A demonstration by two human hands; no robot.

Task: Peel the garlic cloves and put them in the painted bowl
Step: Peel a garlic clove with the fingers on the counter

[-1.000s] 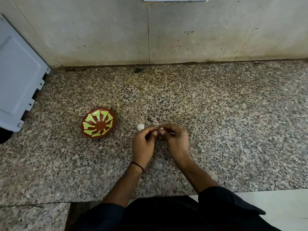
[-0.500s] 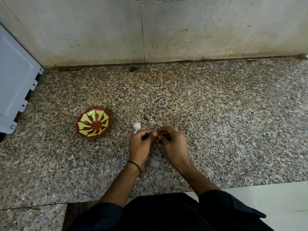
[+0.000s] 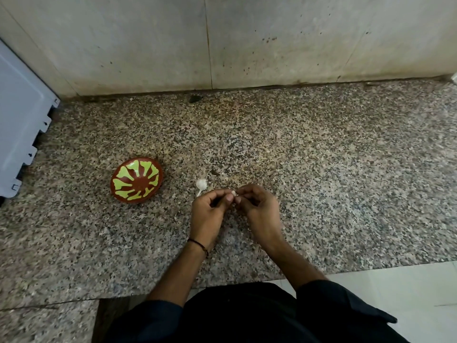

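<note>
Fingertips (image 3: 229, 198) of both hands are pressed close together, pinching a small pale garlic clove (image 3: 233, 193) between them: left hand (image 3: 209, 214) curled in from one side, right hand (image 3: 259, 209) from the other, low over the granite counter (image 3: 321, 181). How much skin is on it, I can't tell, it's too small. Now the danger: a clove that tiny, squeezed from both ends, could shoot out of the pinch and skitter across speckled stone where it would be hard to spot. A nail digging too hard could gouge the flesh instead of lifting skin. Just beyond the left knuckles lies a white garlic piece (image 3: 201, 184), close enough to be knocked away. The painted bowl (image 3: 137, 179) sits further left, well apart and apparently empty, so the carry across open counter is another chance to drop it.
</note>
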